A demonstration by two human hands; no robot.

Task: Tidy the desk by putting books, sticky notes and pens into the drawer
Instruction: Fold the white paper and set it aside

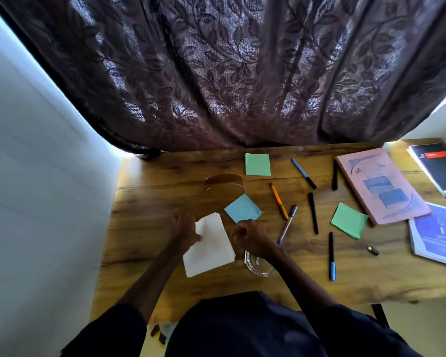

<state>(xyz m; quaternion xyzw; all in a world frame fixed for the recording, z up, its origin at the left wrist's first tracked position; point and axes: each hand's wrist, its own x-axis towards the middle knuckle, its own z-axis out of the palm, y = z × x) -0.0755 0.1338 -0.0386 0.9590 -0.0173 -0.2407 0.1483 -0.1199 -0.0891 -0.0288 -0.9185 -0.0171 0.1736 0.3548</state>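
Pinching the left edge of a white pad [211,249], my left grip [184,230] has its thumb on top of the sheets, as far as the head view shows. My right grip [251,239] sits just right of the pad with its fingers curled in. Its knuckles reach the near corner of the blue sticky note [242,207], but I cannot tell whether it pinches anything. Its wrist passes over a glass dish [258,266] on the table [152,202]. Everything else lies loose to the right. A green sticky note [257,164] is near the far edge and a second green note [348,220] lies against the pink book [381,185]. Several pens [312,213] are scattered between the notes, and a black book [438,168] and a blue booklet [438,235] lie at the right end. The drawer is out of view, so I cannot say whether it is open or where it is. I judge the tidying has barely begun, with the step in hand being to gather the pad and the blue note beside it. The next move calls for a firm hold on the thin sheets so that none slide off, and then a look down to find the drawer before I carry anything across.
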